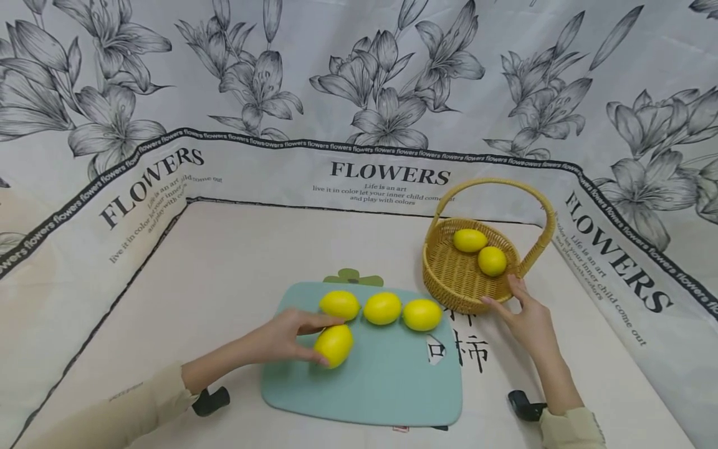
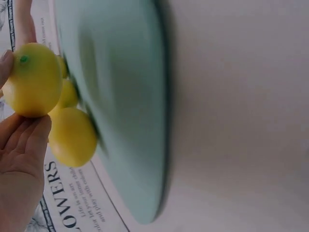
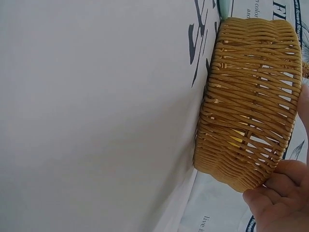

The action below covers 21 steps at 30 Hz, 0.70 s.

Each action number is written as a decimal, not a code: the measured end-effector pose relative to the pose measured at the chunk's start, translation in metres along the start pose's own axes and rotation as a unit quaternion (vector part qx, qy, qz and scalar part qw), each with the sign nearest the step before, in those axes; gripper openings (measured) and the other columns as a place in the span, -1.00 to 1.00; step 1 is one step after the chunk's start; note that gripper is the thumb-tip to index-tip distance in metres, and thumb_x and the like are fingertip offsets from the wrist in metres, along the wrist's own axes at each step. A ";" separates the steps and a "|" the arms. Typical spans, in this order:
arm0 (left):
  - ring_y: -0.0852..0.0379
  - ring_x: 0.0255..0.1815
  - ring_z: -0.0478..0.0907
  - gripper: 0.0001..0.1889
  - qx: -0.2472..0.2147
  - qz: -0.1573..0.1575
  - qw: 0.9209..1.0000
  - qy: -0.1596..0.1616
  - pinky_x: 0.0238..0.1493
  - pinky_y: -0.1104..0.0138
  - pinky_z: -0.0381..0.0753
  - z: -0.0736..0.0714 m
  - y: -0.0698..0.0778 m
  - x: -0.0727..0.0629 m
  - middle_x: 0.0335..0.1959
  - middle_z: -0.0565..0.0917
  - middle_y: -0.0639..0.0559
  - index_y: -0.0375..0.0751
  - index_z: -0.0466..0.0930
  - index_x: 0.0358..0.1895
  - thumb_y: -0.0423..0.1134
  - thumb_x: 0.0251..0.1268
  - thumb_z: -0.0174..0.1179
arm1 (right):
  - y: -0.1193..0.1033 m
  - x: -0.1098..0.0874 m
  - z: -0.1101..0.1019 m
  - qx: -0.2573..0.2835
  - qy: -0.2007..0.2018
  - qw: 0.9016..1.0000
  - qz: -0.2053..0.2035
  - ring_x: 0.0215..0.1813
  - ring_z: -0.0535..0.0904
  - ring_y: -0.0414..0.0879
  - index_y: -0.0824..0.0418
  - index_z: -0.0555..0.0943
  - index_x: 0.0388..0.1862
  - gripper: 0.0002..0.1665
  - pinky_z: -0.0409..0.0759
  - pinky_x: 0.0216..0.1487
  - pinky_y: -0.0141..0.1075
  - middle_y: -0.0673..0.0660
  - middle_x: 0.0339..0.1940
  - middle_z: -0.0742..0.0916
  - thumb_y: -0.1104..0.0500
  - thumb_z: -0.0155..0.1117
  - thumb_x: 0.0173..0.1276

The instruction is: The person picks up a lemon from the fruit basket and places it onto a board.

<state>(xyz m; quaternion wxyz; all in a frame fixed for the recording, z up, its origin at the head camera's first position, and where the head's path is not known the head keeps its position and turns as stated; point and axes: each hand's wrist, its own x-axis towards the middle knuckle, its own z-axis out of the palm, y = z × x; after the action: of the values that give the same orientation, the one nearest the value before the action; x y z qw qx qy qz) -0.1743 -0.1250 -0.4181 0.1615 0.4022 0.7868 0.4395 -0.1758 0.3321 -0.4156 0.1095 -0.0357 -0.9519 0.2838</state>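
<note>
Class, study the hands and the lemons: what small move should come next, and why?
Probably carry the held lemon towards the wicker basket: the left hand already grips it, the right hand holds the basket's rim, and two lemons lie inside with room beside them.

Head view first, and both sleeves (image 1: 129,399) run off the bottom edge, the lettering on the left one too small to read. The left fingers (image 1: 320,320) cover one side of a gripped lemon (image 1: 335,346); the basket (image 1: 443,293) overlaps some black characters (image 1: 473,352). Over to the left wrist: that lemon half hides the lemons behind (image 2: 69,94), and the board (image 2: 125,96), blurred, leaves at the top. Right wrist now: weave masks the basket's contents, bar a yellow sliver (image 3: 236,140), and the right fingers (image 3: 275,191) get cropped.
</note>
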 end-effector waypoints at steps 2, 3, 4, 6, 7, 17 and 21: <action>0.13 0.29 0.41 -0.24 -0.007 -0.015 1.000 0.000 0.22 0.33 0.43 0.002 -0.002 -0.004 0.28 0.50 0.06 -0.22 0.43 0.33 0.01 0.06 0.43 | 0.000 0.000 0.000 -0.001 -0.001 1.000 -0.001 0.48 -0.01 0.33 0.38 0.04 0.50 0.07 0.12 0.33 0.25 0.38 0.49 0.10 -0.24 0.24 0.32; 0.15 0.29 0.41 -0.24 -0.008 -0.021 1.000 0.001 0.22 0.33 0.43 0.003 -0.004 -0.006 0.28 0.49 0.07 -0.21 0.42 0.33 0.02 0.06 0.43 | 0.000 0.000 0.000 -0.002 -0.002 1.000 -0.002 0.48 -0.01 0.33 0.38 0.04 0.50 0.07 0.12 0.33 0.25 0.38 0.49 0.10 -0.24 0.23 0.32; 0.16 0.29 0.40 -0.24 -0.010 -0.028 1.000 0.001 0.22 0.34 0.43 0.004 -0.005 -0.007 0.28 0.49 0.10 -0.19 0.42 0.34 0.03 0.05 0.43 | 0.000 0.001 0.000 -0.002 -0.003 1.000 -0.002 0.47 -0.01 0.33 0.38 0.04 0.50 0.07 0.12 0.33 0.25 0.38 0.49 0.10 -0.24 0.23 0.32; 0.18 0.29 0.40 -0.23 -0.011 -0.039 0.999 0.002 0.23 0.35 0.42 0.005 -0.007 -0.010 0.28 0.49 0.12 -0.17 0.42 0.34 0.04 0.05 0.42 | 0.001 0.001 0.000 -0.003 -0.003 1.000 -0.002 0.47 -0.01 0.34 0.38 0.04 0.50 0.07 0.12 0.33 0.25 0.38 0.49 0.10 -0.24 0.23 0.32; 0.18 0.29 0.40 -0.23 -0.013 -0.043 0.999 0.002 0.23 0.34 0.42 0.006 -0.008 -0.012 0.28 0.48 0.13 -0.16 0.41 0.35 0.04 0.05 0.43 | 0.001 0.001 0.000 -0.003 -0.003 1.000 -0.002 0.47 -0.01 0.34 0.39 0.04 0.50 0.07 0.12 0.33 0.25 0.39 0.49 0.10 -0.24 0.23 0.32; 0.16 0.32 0.37 -0.24 -0.020 -0.055 0.998 0.013 0.24 0.38 0.40 0.010 -0.015 -0.023 0.31 0.45 0.16 -0.17 0.38 0.37 0.01 0.09 0.42 | -0.003 0.000 -0.001 -0.003 -0.002 1.000 0.001 0.48 -0.01 0.33 0.39 0.03 0.50 0.06 0.12 0.34 0.24 0.39 0.49 0.11 -0.24 0.21 0.33; 0.15 0.32 0.36 -0.24 -0.015 -0.054 0.998 0.017 0.25 0.37 0.39 0.011 -0.016 -0.026 0.32 0.44 0.14 -0.18 0.38 0.37 0.02 0.11 0.40 | -0.004 0.000 -0.001 -0.001 -0.004 1.000 0.000 0.48 -0.01 0.33 0.40 0.03 0.50 0.06 0.11 0.34 0.24 0.39 0.48 0.11 -0.24 0.22 0.33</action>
<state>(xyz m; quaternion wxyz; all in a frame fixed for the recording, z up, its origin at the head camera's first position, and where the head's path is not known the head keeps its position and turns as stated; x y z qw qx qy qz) -0.1593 -0.1436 -0.4399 0.1772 0.3494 0.8032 0.4487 -0.1753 0.3289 -0.4130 0.1062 -0.0347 -0.9526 0.2828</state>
